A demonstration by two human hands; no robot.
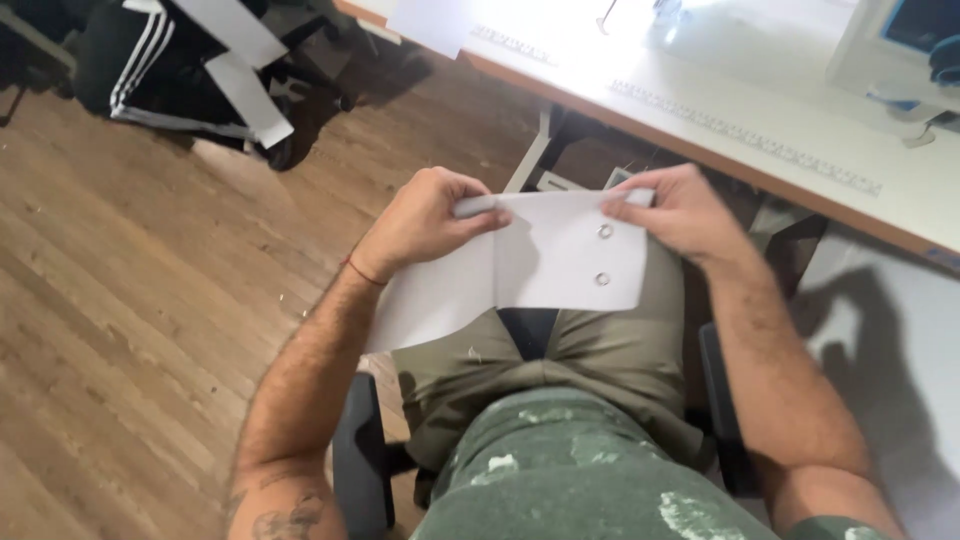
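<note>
Two hands hold the flat white cloth piece with two round metal snaps (560,255) over your lap: your left hand (425,220) and right hand (675,212) pinch its top edge tight.

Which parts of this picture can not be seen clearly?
- Head view: top edge of the white piece is covered by the left hand and right hand.
- Table top is washed out by glare.
- Machine is cut off by the frame edge.
</note>
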